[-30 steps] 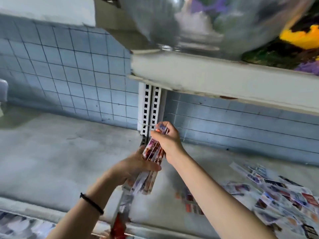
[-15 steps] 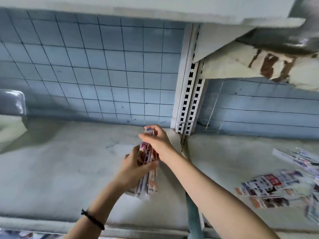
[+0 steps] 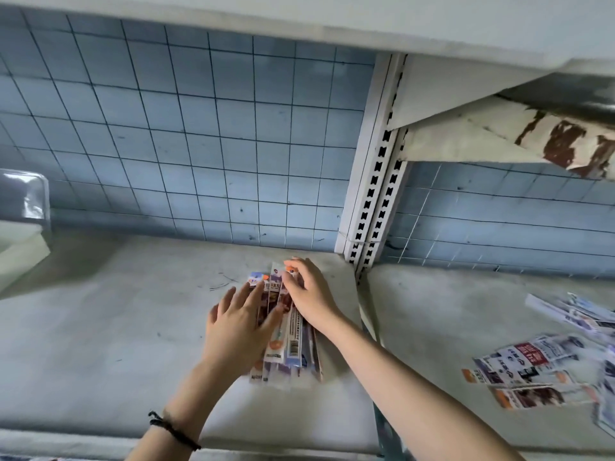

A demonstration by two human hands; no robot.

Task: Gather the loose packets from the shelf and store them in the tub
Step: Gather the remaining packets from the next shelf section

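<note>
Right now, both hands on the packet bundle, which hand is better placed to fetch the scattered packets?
Right, probably. The right hand sits on the side of the bundle of long printed packets nearest the scattered printed packets on the grey shelf; the left hand lies flat on the bundle, pinning it.

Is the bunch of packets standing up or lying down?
Lying down: the packets lie flat on the shelf, left hand pressing on top.

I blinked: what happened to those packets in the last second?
The bundle of packets went from upright in both hands down flat onto the shelf. The left hand now presses it flat; the right hand pinches its far end. The loose packets stay at right.
</note>
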